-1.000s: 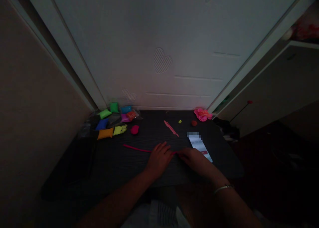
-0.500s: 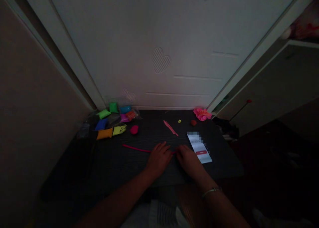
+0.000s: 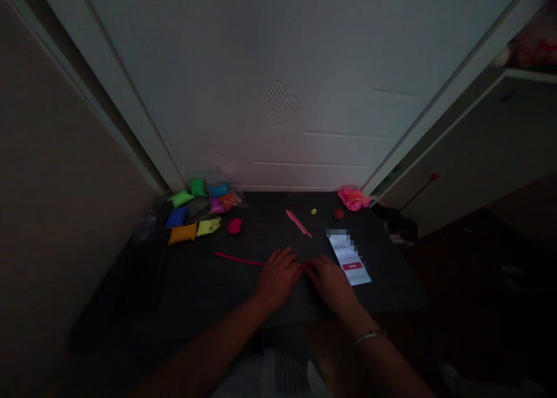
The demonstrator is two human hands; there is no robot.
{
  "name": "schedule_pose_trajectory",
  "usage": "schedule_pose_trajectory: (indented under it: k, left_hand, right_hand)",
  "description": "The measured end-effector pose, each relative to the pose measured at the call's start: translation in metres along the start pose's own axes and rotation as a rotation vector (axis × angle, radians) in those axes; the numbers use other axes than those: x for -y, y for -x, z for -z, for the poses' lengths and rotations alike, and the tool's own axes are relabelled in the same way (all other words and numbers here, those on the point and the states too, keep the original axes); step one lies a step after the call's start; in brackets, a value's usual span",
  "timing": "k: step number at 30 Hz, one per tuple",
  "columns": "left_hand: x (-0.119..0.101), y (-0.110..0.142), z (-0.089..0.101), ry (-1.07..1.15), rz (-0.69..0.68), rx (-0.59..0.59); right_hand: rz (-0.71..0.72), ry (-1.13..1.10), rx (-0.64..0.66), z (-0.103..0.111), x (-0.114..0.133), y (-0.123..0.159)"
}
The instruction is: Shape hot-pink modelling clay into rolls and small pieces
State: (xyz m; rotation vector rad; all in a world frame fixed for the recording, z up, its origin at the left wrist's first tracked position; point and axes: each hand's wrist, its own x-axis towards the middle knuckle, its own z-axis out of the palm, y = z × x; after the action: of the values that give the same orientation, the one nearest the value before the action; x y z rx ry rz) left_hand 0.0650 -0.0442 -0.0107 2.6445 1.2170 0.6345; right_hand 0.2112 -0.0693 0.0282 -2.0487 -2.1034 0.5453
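A long, thin red clay strip (image 3: 238,260) lies across the dark table, running under my left hand (image 3: 277,275). That hand rests over the strip with its fingers stretched out, covering its middle. At the strip's right end, my right hand (image 3: 324,273) has its fingers pinched together on the clay, close to my left thumb. The exact fingertip contact is dim and partly hidden. A red clay lump (image 3: 234,226) sits beyond the strip on the left. Pink modelling tools (image 3: 298,223) lie ahead of my hands.
A lit phone (image 3: 350,260) lies right of my right hand. Several coloured clay packets (image 3: 183,233) crowd the back left. A yellow bit (image 3: 314,211), a brownish-red ball (image 3: 338,214) and a pink ruffled piece (image 3: 354,199) are at the back right. A white panel (image 3: 322,154) stands behind the table.
My right hand has drawn left and nearer, off the phone, whose lower part now shows. My left hand stays over the strip.
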Motion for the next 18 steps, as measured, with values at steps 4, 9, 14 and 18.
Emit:
schedule_pose_trajectory:
  k: [4, 9, 14, 18]
  left_hand:
    - [0.001, 0.0, 0.0, 0.001, -0.002, -0.003]
    - [0.001, 0.001, 0.0, 0.008, 0.002, -0.012]
    - [0.001, 0.001, -0.001, 0.014, 0.002, 0.002]
    - [0.001, 0.0, 0.0, 0.012, 0.007, 0.016]
  right_hand:
    - [0.114, -0.016, 0.09, 0.006, -0.006, -0.003]
    - [0.12, 0.032, 0.121, 0.006, -0.009, -0.007]
    - [0.09, 0.042, 0.052, 0.0, -0.007, -0.006]
    - [0.099, -0.001, -0.021, -0.003, -0.007, -0.001]
